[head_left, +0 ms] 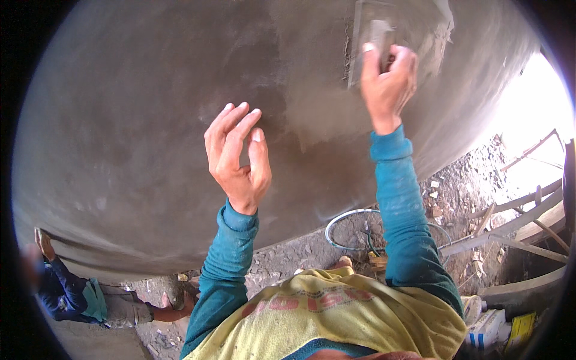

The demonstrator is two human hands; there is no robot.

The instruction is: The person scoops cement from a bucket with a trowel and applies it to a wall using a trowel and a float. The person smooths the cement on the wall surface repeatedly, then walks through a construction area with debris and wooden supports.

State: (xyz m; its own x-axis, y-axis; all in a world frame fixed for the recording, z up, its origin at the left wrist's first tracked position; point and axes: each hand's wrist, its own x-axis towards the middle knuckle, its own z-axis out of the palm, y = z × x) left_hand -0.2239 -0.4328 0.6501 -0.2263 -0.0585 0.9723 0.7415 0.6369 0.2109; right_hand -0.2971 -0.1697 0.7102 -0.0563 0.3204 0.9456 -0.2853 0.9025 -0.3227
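Note:
A broad wall (144,126) of wet grey-brown plaster fills the upper view. My right hand (390,90), reaching up at the upper right, is closed round the handle of a plastering trowel (380,30). The trowel's flat blade lies against the wall, and a ridge of plaster shows along its left edge. Rougher, lighter plaster is beside it on the right. My left hand (237,162) is raised before the middle of the wall, fingers loosely bent and apart, holding nothing. Whether its fingertips touch the plaster I cannot tell.
A pale hose loop (330,231) lies on the rubble-strewn ground (288,255) at the wall's foot. Wooden boards (522,204) stand at the right, above a white box (487,327). Another person (75,294) is by the wall at the lower left, one hand raised.

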